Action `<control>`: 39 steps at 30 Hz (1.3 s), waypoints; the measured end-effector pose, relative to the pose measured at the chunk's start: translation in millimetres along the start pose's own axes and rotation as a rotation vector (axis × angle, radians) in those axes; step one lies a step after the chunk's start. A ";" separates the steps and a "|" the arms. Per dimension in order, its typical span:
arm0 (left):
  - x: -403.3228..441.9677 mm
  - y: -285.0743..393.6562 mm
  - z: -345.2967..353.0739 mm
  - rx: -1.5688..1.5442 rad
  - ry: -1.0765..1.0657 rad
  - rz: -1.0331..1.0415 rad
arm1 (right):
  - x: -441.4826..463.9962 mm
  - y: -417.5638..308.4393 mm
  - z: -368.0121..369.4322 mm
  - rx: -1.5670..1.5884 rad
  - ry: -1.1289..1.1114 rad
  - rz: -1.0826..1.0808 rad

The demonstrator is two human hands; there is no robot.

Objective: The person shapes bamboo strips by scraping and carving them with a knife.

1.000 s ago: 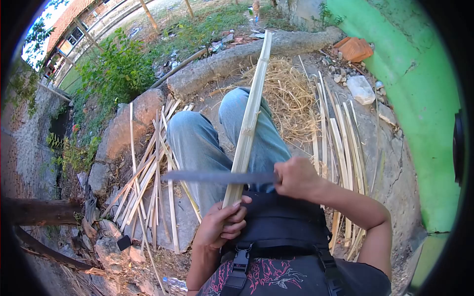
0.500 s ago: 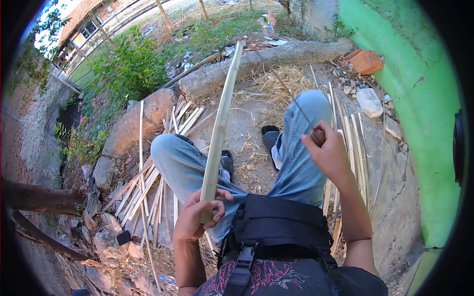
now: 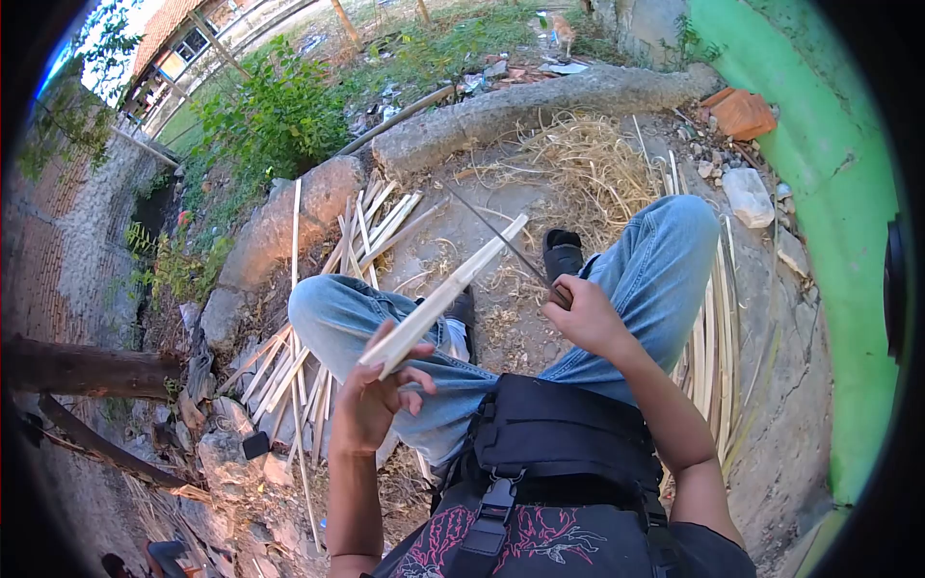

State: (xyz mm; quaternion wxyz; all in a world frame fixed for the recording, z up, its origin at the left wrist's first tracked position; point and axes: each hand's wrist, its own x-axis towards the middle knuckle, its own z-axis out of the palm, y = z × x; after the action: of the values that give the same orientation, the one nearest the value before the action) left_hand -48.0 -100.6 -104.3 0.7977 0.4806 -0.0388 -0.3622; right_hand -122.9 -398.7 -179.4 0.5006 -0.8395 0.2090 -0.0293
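Note:
My left hand (image 3: 371,400) grips the lower end of a pale split bamboo strip (image 3: 445,297), thumb against it and the other fingers partly spread. The strip slants up and to the right over my left shin. My right hand (image 3: 593,316) is closed around the handle of a long, thin knife (image 3: 496,231). Its dark blade points up and to the left, crossing the strip near its far end in this view; I cannot tell whether they touch.
Split strips (image 3: 289,380) lie piled beside my left knee, with more strips (image 3: 711,337) beside my right leg. Curly shavings (image 3: 593,169) cover ground before my feet. A low concrete edge (image 3: 482,125) runs ahead; a green wall (image 3: 819,222) stands right. A person's leg (image 3: 169,557) shows lower left.
The strip has swung from nearly upright to a lower, rightward slant, and its far end is nearer me. My right hand has moved left and down, bringing the knife to the strip.

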 end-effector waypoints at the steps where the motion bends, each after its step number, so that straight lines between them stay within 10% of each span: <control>1: -0.9 0.6 2.1 0.079 0.044 0.122 | 2.4 4.3 3.7 -0.001 -0.013 -0.016; 5: 27.1 -8.0 -9.9 0.976 0.463 0.579 | 16.6 16.8 23.1 0.004 -0.092 -0.064; 9: 100.7 -23.4 9.0 0.295 0.533 1.251 | 34.0 2.5 40.6 0.000 -0.210 -0.069; 17: 136.9 6.6 34.7 0.031 -0.054 1.147 | 64.0 14.4 45.7 0.064 -0.350 0.138; 39: 137.0 11.6 29.9 -0.016 0.054 1.033 | 27.1 -51.2 62.8 0.019 -0.232 -0.101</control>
State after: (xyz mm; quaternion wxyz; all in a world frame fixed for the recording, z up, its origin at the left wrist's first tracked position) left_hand 46.7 -203.7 -118.3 0.8769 0.4018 -0.2475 0.0911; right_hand -65.5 -335.9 -171.2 0.5275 -0.8418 0.1068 0.0410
